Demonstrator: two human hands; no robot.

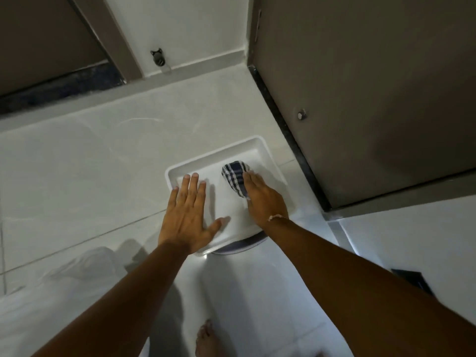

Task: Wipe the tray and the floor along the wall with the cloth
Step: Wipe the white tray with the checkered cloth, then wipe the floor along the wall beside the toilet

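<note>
Presently, item by item, largest first.

Floor (77, 176): pale glossy tile, hard, likely slick when damp; runs to the white wall (185, 29) at 12 o'clock, a grey door (373, 86) at 2 o'clock.

Tray (203, 162): white, square, raised rim, rigid and probably light plastic; lies on the floor near the door corner, its 6 o'clock corner overlapping a dark round object (239, 247) of unclear kind. Liable to skate on tile, so best steadied by pressing down or by the rim.

Left hand (186, 215): grip open, palm flat, fingers spread on the tray's 9 o'clock side, pinning it.

Right hand (262, 199): grip closed down on the cloth, at the tray's 3 o'clock side.

Cloth (235, 177): blue-and-white check, soft, limp, bunched; most of it protrudes beyond the fingertips toward 11 o'clock, flat on the tray.
</note>
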